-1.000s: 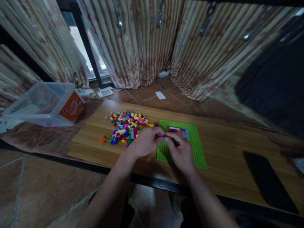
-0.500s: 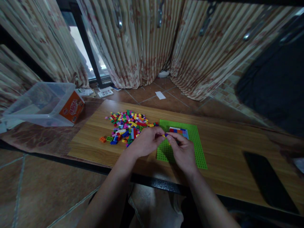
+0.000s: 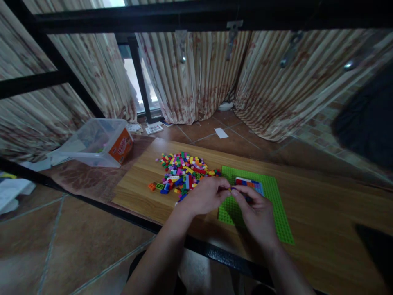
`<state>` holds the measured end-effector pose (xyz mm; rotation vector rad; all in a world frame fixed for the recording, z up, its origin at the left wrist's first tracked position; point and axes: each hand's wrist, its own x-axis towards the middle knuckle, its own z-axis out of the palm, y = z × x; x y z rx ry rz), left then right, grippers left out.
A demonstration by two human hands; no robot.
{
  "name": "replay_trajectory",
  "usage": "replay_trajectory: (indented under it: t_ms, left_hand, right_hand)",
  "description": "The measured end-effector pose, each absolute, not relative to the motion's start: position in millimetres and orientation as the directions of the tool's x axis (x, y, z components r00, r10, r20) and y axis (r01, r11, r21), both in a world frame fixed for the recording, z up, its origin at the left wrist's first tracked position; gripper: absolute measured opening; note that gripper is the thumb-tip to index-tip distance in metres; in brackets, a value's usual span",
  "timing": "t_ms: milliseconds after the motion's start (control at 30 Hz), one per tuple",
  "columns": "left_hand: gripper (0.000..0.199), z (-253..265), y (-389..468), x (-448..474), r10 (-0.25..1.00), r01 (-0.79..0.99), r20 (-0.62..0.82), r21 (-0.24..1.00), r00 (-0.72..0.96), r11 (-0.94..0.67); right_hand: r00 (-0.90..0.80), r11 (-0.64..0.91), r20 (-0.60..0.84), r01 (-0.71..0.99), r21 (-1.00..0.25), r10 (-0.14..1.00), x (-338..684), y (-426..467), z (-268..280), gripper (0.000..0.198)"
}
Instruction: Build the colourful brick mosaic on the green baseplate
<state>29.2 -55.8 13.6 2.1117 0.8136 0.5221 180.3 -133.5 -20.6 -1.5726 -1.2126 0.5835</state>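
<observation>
My left hand point(image 3: 205, 197) and my right hand point(image 3: 257, 212) meet fingertip to fingertip over the near left part of a green baseplate point(image 3: 276, 213). Together they pinch a small brick point(image 3: 231, 189), too small and dim to tell its colour for sure. A flat patch of coloured bricks point(image 3: 249, 184) is built on the baseplate's far side, just beyond my right fingers. A loose pile of coloured bricks point(image 3: 184, 170) lies on the wooden table point(image 3: 322, 213) to the left of my left hand.
A clear plastic tub point(image 3: 98, 141) with an orange label lies on its side at the far left. A dark flat object point(image 3: 376, 250) rests at the table's right edge. Striped curtains point(image 3: 215, 78) hang behind, and a black bar point(image 3: 153, 16) crosses the top.
The view has tilted up and swung left, so everything sits lower and further right. My hands still hold the small brick between their fingertips over the baseplate.
</observation>
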Motion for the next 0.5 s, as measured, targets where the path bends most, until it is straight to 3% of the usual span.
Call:
replay_trajectory:
  t_ms: [167, 400, 500]
  left_hand:
    - [0.015, 18, -58, 25, 0.695, 0.382, 0.111, 0.768, 0.711, -0.514]
    - [0.013, 24, -56, 14, 0.686, 0.394, 0.112, 0.747, 0.719, -0.535]
    - [0.015, 23, -54, 8, 0.688, 0.426, 0.094, 0.723, 0.719, -0.544]
  right_hand:
    - [0.375, -0.020, 0.122, 0.353, -0.935, 0.919, 181, -132, -21, 0.027]
    - [0.377, -0.039, 0.010, 0.120, -0.992, 0.926, 176, -127, -23, 0.029]
    - [0.378, -0.021, 0.036, 0.146, -0.989, 0.925, 169, -123, -25, 0.028]
